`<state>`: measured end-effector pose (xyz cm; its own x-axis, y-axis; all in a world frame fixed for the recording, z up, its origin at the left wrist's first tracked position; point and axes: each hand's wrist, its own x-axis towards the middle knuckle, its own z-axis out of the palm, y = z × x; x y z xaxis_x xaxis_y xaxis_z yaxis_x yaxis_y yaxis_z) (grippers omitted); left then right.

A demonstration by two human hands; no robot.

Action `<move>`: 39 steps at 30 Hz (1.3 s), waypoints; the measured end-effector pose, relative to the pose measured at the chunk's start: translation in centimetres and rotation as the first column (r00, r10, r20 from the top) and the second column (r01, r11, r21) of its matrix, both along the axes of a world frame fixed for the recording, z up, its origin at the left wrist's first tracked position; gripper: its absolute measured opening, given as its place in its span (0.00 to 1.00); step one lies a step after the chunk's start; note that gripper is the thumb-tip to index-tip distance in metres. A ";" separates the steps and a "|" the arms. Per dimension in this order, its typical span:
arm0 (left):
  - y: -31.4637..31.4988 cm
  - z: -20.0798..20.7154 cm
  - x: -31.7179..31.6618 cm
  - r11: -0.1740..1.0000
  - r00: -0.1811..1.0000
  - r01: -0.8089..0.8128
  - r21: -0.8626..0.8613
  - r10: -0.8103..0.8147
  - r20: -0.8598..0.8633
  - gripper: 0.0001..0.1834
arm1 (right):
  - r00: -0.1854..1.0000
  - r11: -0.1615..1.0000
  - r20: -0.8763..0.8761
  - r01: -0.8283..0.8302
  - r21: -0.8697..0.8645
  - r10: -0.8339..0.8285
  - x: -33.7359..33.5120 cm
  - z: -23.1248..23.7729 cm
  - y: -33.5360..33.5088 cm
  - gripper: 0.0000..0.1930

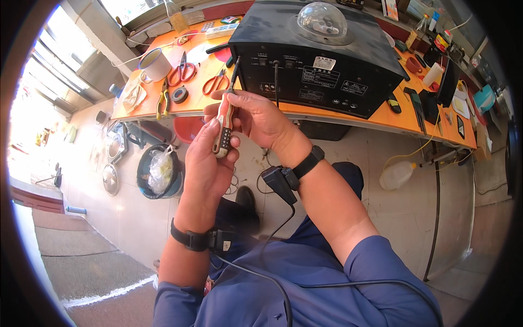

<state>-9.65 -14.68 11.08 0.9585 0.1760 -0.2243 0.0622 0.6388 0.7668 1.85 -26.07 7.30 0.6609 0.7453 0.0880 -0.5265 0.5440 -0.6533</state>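
Observation:
In front of the table's near edge, my left hand is closed round the handle of a screwdriver. The handle is beige and reddish with a black dotted grip, and a thin dark shaft points up and away from me. My right hand pinches the upper end of the handle, close to where the shaft begins. Just beyond the shaft's tip is a black box-shaped device with a clear dome on top. Its panel with sockets and labels faces me, and a dark cable hangs from it.
On the orange table lie red-handled scissors, a second pair, pliers, black tape and a white mug. A bin and a plastic jug stand below. Cables run from my wrist straps.

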 end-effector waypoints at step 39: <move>-0.1 -0.5 -1.1 0.913 0.998 -0.062 0.403 0.053 0.034 0.20 | 0.994 0.994 0.049 0.096 0.056 -0.099 -0.5 -0.4 0.7 0.15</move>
